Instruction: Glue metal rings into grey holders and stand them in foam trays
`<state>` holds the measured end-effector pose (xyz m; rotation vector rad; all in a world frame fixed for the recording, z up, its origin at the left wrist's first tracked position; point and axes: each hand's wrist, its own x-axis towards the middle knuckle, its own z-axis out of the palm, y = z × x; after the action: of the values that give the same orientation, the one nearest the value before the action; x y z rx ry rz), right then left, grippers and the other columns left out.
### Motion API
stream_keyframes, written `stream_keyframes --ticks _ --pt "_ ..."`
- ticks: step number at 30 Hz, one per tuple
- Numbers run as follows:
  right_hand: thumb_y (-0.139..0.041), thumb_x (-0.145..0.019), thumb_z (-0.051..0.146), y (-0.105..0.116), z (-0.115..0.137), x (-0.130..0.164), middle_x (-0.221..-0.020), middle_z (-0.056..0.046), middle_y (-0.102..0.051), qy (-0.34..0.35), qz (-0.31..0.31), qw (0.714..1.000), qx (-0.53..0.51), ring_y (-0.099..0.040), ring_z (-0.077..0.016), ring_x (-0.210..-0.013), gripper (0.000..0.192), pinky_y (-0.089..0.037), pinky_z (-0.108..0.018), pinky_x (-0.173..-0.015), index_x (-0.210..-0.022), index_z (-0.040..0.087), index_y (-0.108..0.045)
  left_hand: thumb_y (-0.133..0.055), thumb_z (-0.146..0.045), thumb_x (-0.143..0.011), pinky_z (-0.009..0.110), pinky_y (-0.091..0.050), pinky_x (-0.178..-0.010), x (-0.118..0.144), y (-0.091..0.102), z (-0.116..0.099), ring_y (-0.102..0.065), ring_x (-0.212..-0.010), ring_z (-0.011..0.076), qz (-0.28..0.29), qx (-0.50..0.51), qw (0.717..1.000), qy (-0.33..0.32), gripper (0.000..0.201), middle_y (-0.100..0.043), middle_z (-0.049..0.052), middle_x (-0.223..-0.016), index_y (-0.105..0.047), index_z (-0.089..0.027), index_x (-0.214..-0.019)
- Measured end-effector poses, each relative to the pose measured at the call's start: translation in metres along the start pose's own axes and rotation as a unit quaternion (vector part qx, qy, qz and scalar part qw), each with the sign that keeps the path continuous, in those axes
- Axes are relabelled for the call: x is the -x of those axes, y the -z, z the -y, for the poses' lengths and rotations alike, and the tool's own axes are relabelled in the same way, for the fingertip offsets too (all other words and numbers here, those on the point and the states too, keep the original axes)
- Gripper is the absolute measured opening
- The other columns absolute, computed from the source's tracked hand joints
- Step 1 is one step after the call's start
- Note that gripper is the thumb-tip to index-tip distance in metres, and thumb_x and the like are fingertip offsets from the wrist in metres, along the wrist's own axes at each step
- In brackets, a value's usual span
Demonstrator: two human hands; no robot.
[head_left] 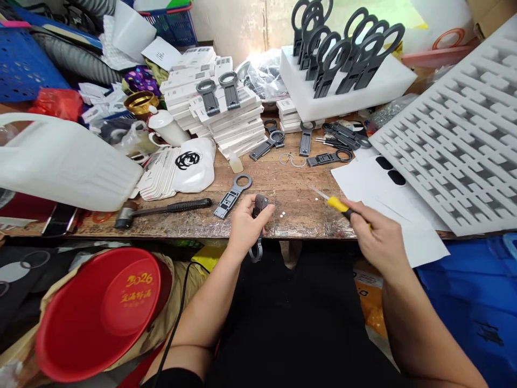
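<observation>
Fingers (264, 211) of left hand (244, 226) clenched around dark ring bracket (258, 226); right hand (377, 237) gripping yellow screwdriver (337, 205), tip beside tiny screws (281, 214) on counter (291, 183).

Red basin (97, 318): "2026" in gold, with a line of gold characters beneath, too small to read.
</observation>
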<state>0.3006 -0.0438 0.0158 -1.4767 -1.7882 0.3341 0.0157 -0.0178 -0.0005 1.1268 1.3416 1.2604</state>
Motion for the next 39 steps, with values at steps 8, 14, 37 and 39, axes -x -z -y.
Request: stream_keyframes --ticks 8,14,37,39 --pt "-0.074 -0.097 0.014 -0.008 0.049 0.017 -0.085 -0.002 -0.072 0.172 0.020 0.981 -0.084 -0.063 -0.0114 -0.067 0.037 -0.050 -0.025 -0.062 -0.134 0.020 -0.075 -0.073 -0.044 -0.086 0.024 -0.042 -0.056 0.004 0.001 0.001 -0.051 -0.060 0.0103 -0.008 -0.118 0.992 -0.051 0.028 -0.062 -0.003 -0.080 -0.061 -0.021 -0.096" --pt "-0.074 -0.098 0.014 -0.010 0.049 0.016 -0.086 -0.004 -0.070 0.224 0.019 0.974 -0.010 -0.062 -0.0124 -0.068 0.036 -0.049 -0.026 -0.062 -0.134 0.016 -0.074 -0.070 -0.046 -0.088 0.026 -0.041 -0.064 0.008 0.007 -0.001 -0.053 -0.068 0.0136 -0.008 -0.162 0.985 -0.057 0.027 -0.061 -0.003 -0.079 -0.061 -0.022 -0.096" --pt "-0.070 -0.098 0.044 -0.026 0.025 0.015 -0.123 -0.006 -0.082 -0.053 0.138 0.974 -0.172 -0.080 -0.0270 -0.111 0.037 -0.065 -0.040 -0.099 -0.128 0.025 -0.081 -0.074 -0.038 -0.090 0.026 -0.041 -0.063 -0.001 0.020 -0.003 -0.053 -0.062 0.0136 -0.036 -0.336 0.921 -0.194 0.021 -0.059 -0.004 -0.075 -0.062 -0.024 -0.100" --pt "-0.066 -0.101 0.044 -0.024 0.006 0.011 -0.125 -0.009 -0.081 -0.017 0.089 0.992 -0.084 -0.079 -0.0267 -0.110 0.039 -0.063 -0.040 -0.096 -0.133 0.025 -0.078 -0.077 -0.041 -0.088 0.025 -0.043 -0.061 -0.004 0.020 -0.003 -0.054 -0.059 0.0130 -0.057 -0.236 0.959 -0.144 0.026 -0.060 -0.004 -0.074 -0.062 -0.024 -0.101"
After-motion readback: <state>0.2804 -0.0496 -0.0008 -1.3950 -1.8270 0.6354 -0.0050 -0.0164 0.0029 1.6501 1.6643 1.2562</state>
